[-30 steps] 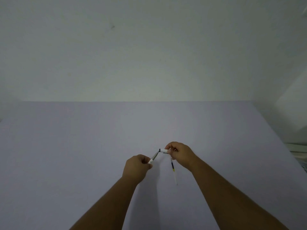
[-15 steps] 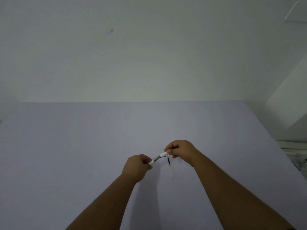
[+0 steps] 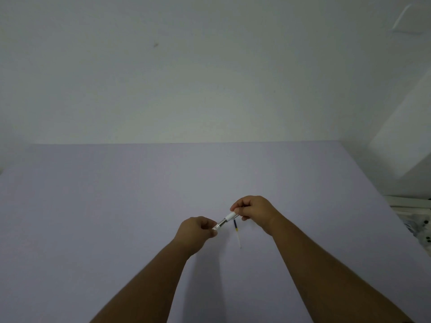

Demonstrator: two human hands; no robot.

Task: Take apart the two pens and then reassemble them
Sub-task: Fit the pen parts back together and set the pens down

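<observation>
Both hands hold one white pen (image 3: 225, 221) just above the pale lilac table (image 3: 116, 206). My left hand (image 3: 197, 231) pinches its lower left end. My right hand (image 3: 253, 212) grips its upper right end, where a white sleeve shows. A grey metal section lies between the two white parts. A thin ink refill (image 3: 237, 234), dark at the top with a yellow band and a clear tail, lies on the table just below my right hand. I cannot see a second pen body.
The table ends at a white wall (image 3: 210, 89) behind. Its right edge runs diagonally, with white cluttered items (image 3: 417, 220) beyond it at the far right.
The two pen halves stood angled apart a second ago; now they line up as one straight piece between my hands. The refill stays on the table.
</observation>
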